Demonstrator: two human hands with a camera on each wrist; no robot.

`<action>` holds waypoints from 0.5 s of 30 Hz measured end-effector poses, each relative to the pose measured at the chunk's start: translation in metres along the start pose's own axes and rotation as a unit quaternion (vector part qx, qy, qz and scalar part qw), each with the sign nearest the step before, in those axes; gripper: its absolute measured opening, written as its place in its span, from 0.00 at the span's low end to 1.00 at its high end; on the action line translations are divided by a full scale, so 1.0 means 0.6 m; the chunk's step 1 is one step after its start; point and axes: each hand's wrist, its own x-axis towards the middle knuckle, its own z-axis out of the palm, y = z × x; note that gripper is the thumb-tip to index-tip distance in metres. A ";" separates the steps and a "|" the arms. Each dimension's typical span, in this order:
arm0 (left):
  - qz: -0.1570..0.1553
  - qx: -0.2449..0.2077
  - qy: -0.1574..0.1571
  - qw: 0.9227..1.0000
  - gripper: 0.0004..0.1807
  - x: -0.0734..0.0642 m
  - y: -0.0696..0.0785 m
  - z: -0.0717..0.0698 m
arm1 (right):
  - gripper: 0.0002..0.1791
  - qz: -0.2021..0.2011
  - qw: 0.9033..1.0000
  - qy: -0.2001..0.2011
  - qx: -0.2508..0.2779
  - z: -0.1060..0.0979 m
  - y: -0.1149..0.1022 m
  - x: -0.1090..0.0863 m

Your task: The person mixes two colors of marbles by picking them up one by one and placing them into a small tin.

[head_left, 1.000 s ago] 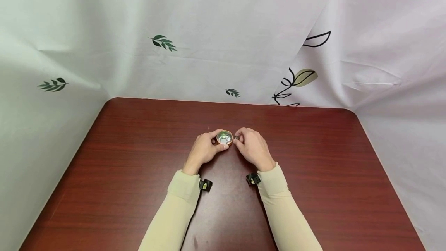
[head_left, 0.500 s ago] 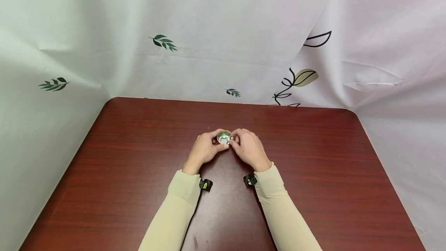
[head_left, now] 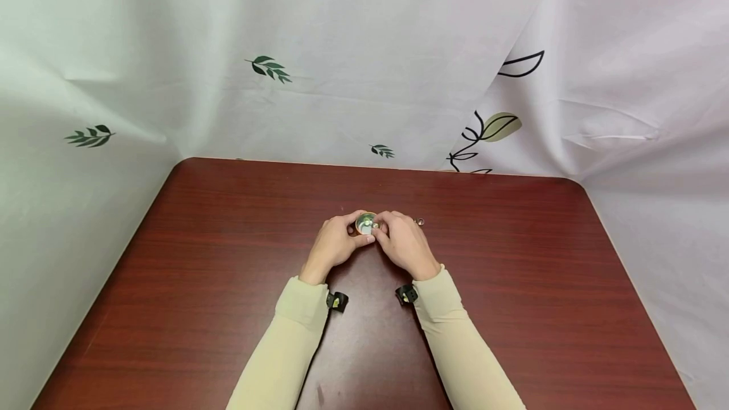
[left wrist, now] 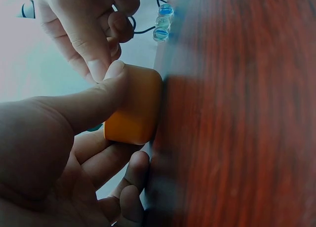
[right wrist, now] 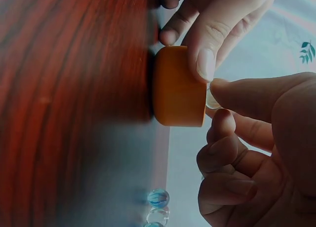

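A small round orange cup (head_left: 363, 224) with a shiny silvery inside stands upright near the middle of the table. My left hand (head_left: 333, 244) holds it from the left, thumb at the near rim and fingers round the far side. Over the cup's right rim, my right hand (head_left: 405, 245) pinches a clear glass marble (right wrist: 213, 98) between thumb and fingertip. In the left wrist view, the cup's orange wall (left wrist: 138, 106) hides its inside. The head view shows bright glints inside the cup, partly covered by the right fingers.
Several glass marbles (left wrist: 163, 22), clear with blue swirls, lie in a close group on the table to the right of the cup, partly behind the right hand. The reddish-brown wooden table (head_left: 228, 239) meets a white leaf-print curtain (head_left: 342, 68) at its back edge.
My right hand has moved left, from beside the cup to over its rim, with the marble in its fingers. Marbles behind it have come into view. The left hand stays put.
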 end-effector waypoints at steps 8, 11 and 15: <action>0.005 0.002 0.002 1.000 0.28 0.001 -0.001 -0.001 | 0.09 -0.002 1.000 -0.008 0.002 0.005 -0.002 0.000; 0.004 0.000 -0.001 1.000 0.28 0.000 -0.001 -0.001 | 0.10 0.001 1.000 -0.010 0.003 0.004 -0.004 -0.001; -0.002 -0.002 -0.006 1.000 0.29 0.000 0.000 -0.001 | 0.11 0.011 1.000 -0.020 0.006 0.003 -0.005 -0.002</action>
